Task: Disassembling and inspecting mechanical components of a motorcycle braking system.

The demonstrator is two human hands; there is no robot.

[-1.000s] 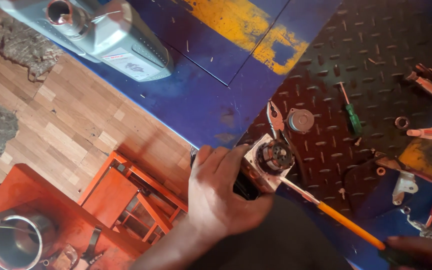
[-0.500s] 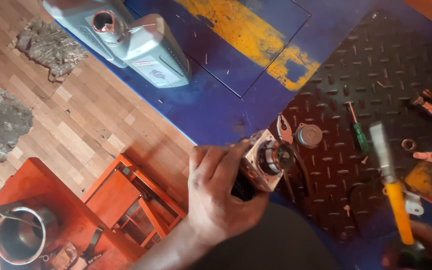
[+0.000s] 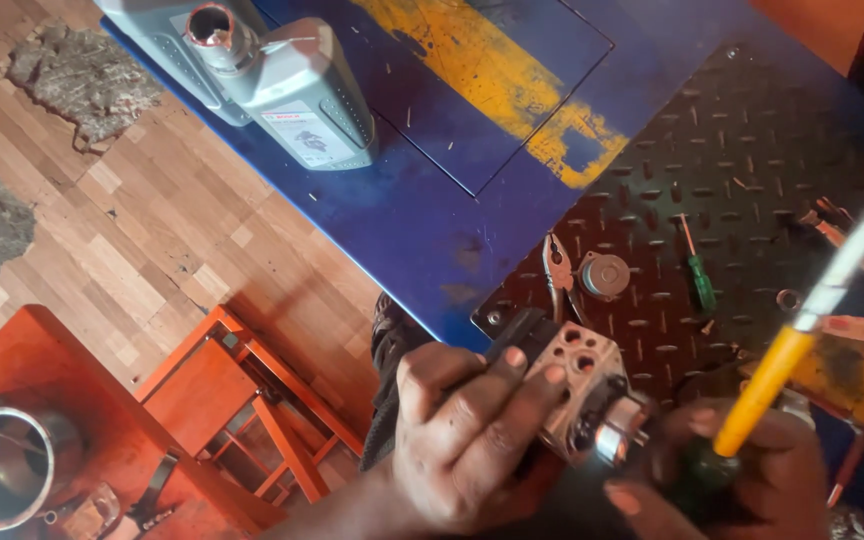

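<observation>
Left hand [image 3: 467, 440] gripped drilled metal valve block [image 3: 582, 395] at lower centre of frame; right hand [image 3: 742, 480] clasped yellow-shafted screwdriver [image 3: 802, 340], lower right; pliers [image 3: 557, 270], green screwdriver [image 3: 697, 275] lay on checker plate [image 3: 752, 150] above; grey oil jug [image 3: 272, 80] upper left

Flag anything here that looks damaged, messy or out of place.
The blue bench top has its yellow paint worn into ragged patches. Pliers, a green-handled screwdriver and small parts lie loose on the tread plate. The grey jug stands uncapped.
</observation>
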